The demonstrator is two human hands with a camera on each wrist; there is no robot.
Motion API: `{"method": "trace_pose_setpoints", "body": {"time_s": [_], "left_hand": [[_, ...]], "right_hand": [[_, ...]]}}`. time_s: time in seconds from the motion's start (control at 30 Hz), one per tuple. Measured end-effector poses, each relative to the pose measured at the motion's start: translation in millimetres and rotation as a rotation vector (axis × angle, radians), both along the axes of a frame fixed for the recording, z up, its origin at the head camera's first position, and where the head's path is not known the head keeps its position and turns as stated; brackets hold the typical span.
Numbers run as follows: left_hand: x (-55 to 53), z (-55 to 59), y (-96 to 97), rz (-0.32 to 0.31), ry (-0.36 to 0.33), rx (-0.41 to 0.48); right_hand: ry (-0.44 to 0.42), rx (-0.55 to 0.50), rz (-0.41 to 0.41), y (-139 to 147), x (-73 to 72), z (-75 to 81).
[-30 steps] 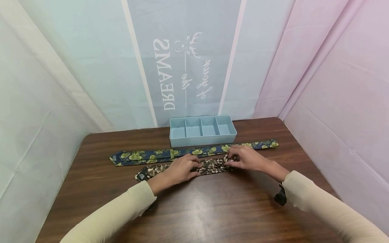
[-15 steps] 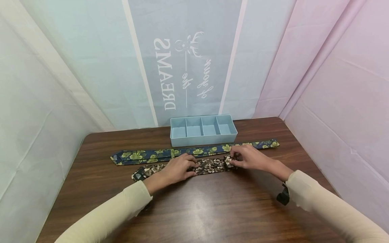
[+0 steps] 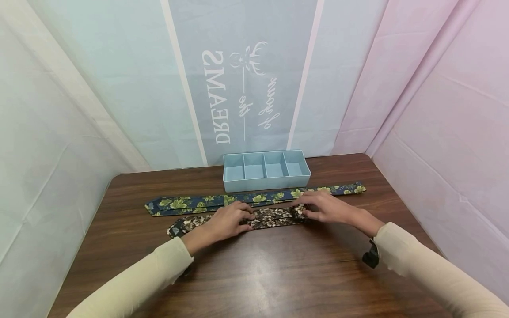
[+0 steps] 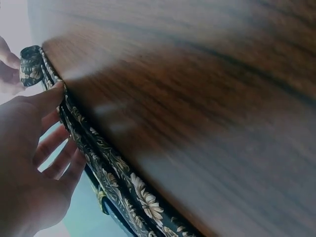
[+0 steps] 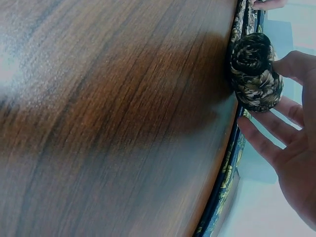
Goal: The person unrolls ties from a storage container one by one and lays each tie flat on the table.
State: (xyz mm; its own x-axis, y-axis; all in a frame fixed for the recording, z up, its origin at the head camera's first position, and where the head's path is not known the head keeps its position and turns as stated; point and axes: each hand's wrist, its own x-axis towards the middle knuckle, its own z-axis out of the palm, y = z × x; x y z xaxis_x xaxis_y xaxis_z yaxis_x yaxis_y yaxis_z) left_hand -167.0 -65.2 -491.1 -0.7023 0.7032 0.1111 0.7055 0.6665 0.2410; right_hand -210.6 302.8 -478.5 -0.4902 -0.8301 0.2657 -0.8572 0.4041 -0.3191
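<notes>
A dark necktie with cream flowers (image 3: 274,217) lies across the table, its right end wound into a roll (image 5: 254,71). My right hand (image 3: 326,206) holds this roll, thumb on one side and fingers on the other, as the right wrist view shows. Farther left, my left hand (image 3: 228,221) holds the flat part of the necktie between thumb (image 4: 52,96) and fingers. The pointed wide end (image 3: 176,229) sticks out to the left, partly behind the left wrist. Just beyond lies a blue necktie with yellow-green flowers (image 3: 258,197), stretched out flat and partly covered by the right fingers.
A light blue tray with several compartments (image 3: 266,183) stands behind the blue necktie, near the table's back edge. Printed cloth (image 3: 246,88) hangs behind the brown wooden table (image 3: 278,274), and pale cloth walls flank it.
My left hand has slid left along the flowered necktie, and its pointed end has shifted left too. My right hand stays at the roll, its fingers changing position around it.
</notes>
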Motion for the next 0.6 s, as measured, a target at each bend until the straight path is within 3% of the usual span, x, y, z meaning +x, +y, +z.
{"method": "trace_pose_setpoints", "body": {"time_s": [0.13, 0.33, 0.6], "left_hand": [[-0.4, 0.3, -4.3, 0.000, -0.004, 0.005], [0.1, 1.6, -6.4, 0.004, -0.015, 0.006], [-2.2, 5.2, 6.7, 0.041, 0.023, 0.017]], "right_hand": [[0.024, 0.022, 0.007, 1.2, 0.1, -1.1], [0.000, 0.044, -0.050, 1.8, 1.9, 1.4], [0.033, 0.006, -0.083, -1.7, 2.4, -1.4]]}}
